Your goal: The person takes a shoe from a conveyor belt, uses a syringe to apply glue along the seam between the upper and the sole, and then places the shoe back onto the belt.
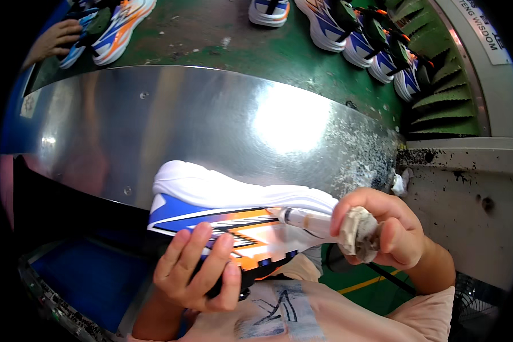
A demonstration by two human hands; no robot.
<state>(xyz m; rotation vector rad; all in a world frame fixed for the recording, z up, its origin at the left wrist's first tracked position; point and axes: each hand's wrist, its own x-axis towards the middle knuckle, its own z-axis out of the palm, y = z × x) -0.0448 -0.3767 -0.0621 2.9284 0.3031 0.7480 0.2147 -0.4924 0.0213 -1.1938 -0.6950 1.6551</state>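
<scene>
My left hand [202, 271] grips a running shoe [211, 214] from below, fingers spread over its upper. The shoe lies on its side with its white sole turned away from me, its upper blue, orange and white. In my right hand [390, 228] is a slim, pen-like tool with a pale barrel [310, 219]. Its pointed tip meets the shoe's side, just below the sole edge. A crumpled, dirty whitish wad [359, 233] is also in the right fingers; whether it is cloth or rubber I cannot tell.
A shiny metal ledge [194, 125] runs beyond the shoe, before a green conveyor belt [222, 48]. Similar shoes [359, 48] stand at the far right; another person's hand [60, 40] touches shoes at the far left. A white scrap [402, 181] lies by the ledge's right end.
</scene>
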